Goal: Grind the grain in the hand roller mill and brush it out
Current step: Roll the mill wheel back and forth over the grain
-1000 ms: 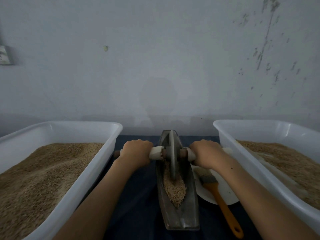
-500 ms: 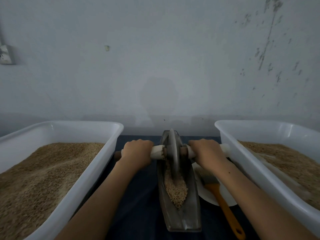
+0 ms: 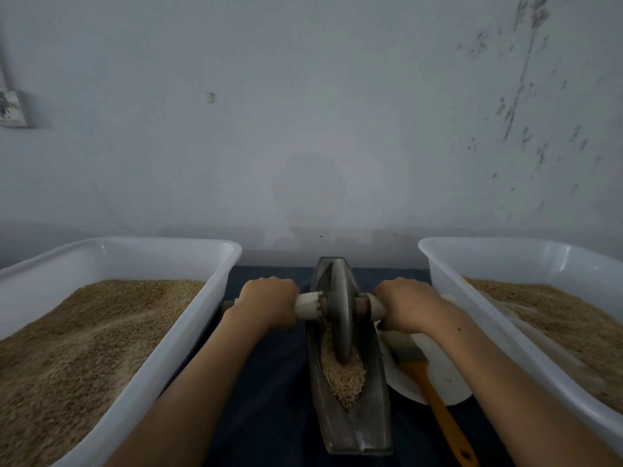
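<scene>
So you've got both hands on the roller's axle: your left hand (image 3: 268,306) is wrapped around the pale handle (image 3: 308,305) on its side of the wheel (image 3: 339,315), and your right hand (image 3: 406,306) is wrapped around the matching handle on the other side. Fingers are curled tight over the grips on both, knuckles up. The metal wheel stands upright in the boat-shaped trough (image 3: 350,429), sitting toward the far half of it, with its lower edge dug into the grain (image 3: 344,379) piled in the middle of the groove. The trough sits on the dark cloth covering the bench (image 3: 269,399), running straight away from you.

Just right of the trough there's a white plate (image 3: 448,375) with the brush (image 3: 435,406) lying across it, orange handle pointing back at you; the bristles look like they're partly tucked under your right wrist, hard to be sure. A white tub (image 3: 188,332) of grain sits on the left, and another white tub (image 3: 448,298) on the right.
</scene>
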`<action>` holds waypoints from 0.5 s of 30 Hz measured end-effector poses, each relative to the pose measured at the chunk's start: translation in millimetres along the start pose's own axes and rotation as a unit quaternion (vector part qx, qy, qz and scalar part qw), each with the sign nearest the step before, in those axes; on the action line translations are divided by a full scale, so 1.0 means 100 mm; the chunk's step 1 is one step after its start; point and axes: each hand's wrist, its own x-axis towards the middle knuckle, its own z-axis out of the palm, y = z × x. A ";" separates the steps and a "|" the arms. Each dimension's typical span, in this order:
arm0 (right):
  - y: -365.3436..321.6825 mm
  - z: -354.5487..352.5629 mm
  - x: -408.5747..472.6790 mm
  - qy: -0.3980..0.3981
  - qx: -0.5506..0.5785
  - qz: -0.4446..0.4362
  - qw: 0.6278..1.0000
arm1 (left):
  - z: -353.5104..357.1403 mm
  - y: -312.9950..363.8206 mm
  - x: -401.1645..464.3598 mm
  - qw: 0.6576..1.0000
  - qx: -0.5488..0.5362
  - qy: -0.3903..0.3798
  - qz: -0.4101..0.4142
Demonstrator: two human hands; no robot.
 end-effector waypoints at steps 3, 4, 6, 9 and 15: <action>-0.01 -0.04 -0.02 -0.026 -0.017 -0.005 1.000 | -0.01 -0.02 -0.01 0.999 -0.022 -0.029 0.002; -0.01 -0.04 -0.02 -0.025 -0.017 -0.006 1.000 | 0.00 -0.03 0.00 0.999 -0.027 -0.032 0.002; -0.02 -0.02 -0.01 -0.009 -0.016 -0.005 1.000 | 0.01 -0.03 0.00 0.999 -0.028 -0.022 -0.001; -0.01 0.03 0.02 0.046 -0.011 0.004 0.999 | 0.03 -0.01 0.00 1.000 -0.013 0.028 -0.002; -0.04 0.21 0.08 0.180 -0.033 0.010 0.983 | 0.11 0.02 -0.01 0.990 -0.030 0.136 -0.014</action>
